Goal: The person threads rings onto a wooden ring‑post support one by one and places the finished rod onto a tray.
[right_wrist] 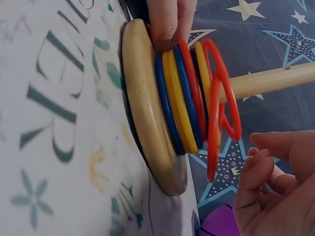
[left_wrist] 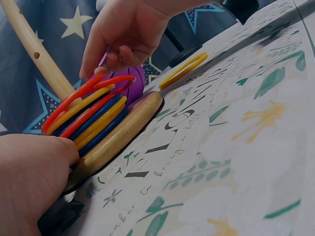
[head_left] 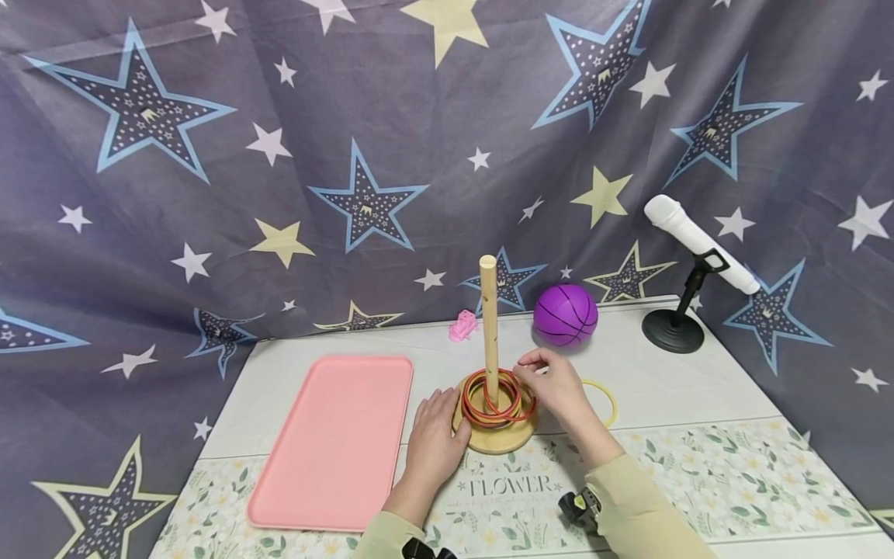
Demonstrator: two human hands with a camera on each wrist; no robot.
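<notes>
A wooden post (head_left: 490, 326) stands upright on a round wooden base (head_left: 501, 444). Red, yellow and blue rings are stacked around its foot; a red ring (right_wrist: 212, 142) on top lies tilted. Beside the stack on the left, my left hand (head_left: 436, 435) rests against the base and rings, its fingers fairly straight. My right hand (head_left: 559, 388) is at the stack's right, fingers loosely bent. In the right wrist view its fingertips (right_wrist: 257, 139) are a small gap away from the red ring, with nothing seen between them. Another yellow ring (head_left: 613, 400) lies on the table behind my right wrist.
A pink tray (head_left: 335, 442) lies to the left. Along the back are a small pink toy (head_left: 462, 326), a purple ball (head_left: 566, 315) and a white microphone (head_left: 698, 242) on a black stand (head_left: 673, 331). A star-patterned cloth (head_left: 419, 116) hangs behind the table.
</notes>
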